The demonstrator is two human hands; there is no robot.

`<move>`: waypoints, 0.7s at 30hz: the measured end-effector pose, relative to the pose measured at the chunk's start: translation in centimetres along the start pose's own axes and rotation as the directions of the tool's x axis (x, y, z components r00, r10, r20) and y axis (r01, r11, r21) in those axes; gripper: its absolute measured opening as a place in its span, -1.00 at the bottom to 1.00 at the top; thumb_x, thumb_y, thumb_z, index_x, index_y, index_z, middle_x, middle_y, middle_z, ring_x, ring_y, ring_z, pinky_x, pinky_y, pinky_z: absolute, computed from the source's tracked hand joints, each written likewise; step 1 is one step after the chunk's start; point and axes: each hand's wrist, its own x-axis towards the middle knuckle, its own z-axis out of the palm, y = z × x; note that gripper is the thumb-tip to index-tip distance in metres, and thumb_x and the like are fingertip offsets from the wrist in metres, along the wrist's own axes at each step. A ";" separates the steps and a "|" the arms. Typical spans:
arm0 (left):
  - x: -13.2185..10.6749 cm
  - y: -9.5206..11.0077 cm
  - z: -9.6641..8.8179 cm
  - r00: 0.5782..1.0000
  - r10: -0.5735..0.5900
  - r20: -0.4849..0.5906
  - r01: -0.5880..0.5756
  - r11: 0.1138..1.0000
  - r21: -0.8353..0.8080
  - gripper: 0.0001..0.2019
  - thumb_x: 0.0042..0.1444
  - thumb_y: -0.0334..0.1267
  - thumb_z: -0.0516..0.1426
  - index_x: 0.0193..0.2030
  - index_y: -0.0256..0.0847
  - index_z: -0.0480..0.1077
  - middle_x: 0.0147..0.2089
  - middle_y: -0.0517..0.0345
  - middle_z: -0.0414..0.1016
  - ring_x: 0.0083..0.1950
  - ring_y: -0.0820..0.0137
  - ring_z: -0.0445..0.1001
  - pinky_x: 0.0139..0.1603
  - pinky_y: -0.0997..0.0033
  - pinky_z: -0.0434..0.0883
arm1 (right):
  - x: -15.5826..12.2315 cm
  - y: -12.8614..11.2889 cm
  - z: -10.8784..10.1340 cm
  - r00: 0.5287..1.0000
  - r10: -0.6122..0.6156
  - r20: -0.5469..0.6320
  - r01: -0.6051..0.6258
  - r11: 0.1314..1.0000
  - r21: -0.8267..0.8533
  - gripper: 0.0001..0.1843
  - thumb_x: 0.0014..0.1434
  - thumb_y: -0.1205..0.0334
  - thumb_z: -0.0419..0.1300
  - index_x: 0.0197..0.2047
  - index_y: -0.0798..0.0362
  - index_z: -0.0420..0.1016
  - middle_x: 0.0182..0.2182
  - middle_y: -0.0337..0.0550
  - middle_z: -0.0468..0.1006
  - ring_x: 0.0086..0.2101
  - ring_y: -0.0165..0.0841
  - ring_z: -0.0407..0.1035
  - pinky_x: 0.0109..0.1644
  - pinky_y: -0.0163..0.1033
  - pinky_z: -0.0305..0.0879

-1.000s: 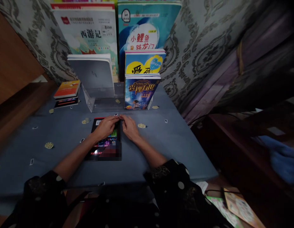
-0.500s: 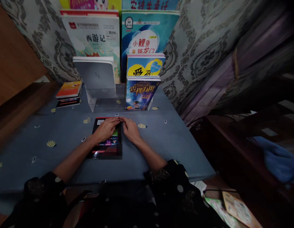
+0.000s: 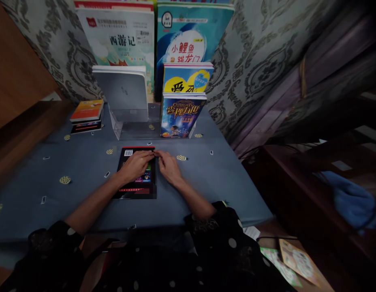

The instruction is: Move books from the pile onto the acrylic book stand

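Note:
A dark book (image 3: 135, 185) with a red top edge and a white barcode lies flat on the cloth-covered table in front of me. My left hand (image 3: 138, 163) rests over it, palm down, its fingers stretched towards the upper right corner. Just off the book's right edge is my right hand (image 3: 169, 165), lying low with its fingers reaching left to that same corner. The fingertips of both hands meet or nearly meet there. Neither hand visibly lifts the book, and part of its cover is hidden under my left hand.
Behind the book stands a clear display rack (image 3: 133, 130) holding several upright books, among them a blue book (image 3: 180, 117) and a grey one (image 3: 124, 89). A small book stack (image 3: 87, 113) sits at the left. Patterned curtains (image 3: 245, 73) hang behind the table.
The view has tilted down slightly, so the rack and its books appear a little higher. Both hands stay at the book's upper right corner.

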 end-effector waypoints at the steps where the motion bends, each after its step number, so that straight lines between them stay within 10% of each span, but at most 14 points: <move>1: -0.1 0.1 0.0 1.000 0.002 0.001 -0.002 1.000 0.003 -0.56 0.17 -0.52 0.00 0.13 -0.25 0.49 0.13 -0.02 0.58 0.22 0.24 0.50 0.26 0.08 0.44 | -0.1 -0.1 0.0 1.000 -0.001 0.001 0.001 1.000 0.002 -0.48 0.24 0.50 -0.01 0.19 -0.02 0.44 -0.03 -0.07 0.62 -0.01 -0.22 0.45 0.16 -0.03 0.37; 21: -3.2 3.9 -1.2 0.998 -0.022 0.058 0.023 0.999 -0.022 -0.59 0.24 -0.51 -0.01 0.16 -0.29 0.45 0.19 -0.10 0.53 0.23 0.18 0.48 0.24 0.00 0.42 | -4.6 -2.3 -1.1 0.999 -0.042 0.016 0.040 0.995 0.095 -0.51 0.30 0.47 -0.06 0.21 0.01 0.41 0.01 -0.03 0.60 0.03 -0.23 0.45 0.17 -0.01 0.39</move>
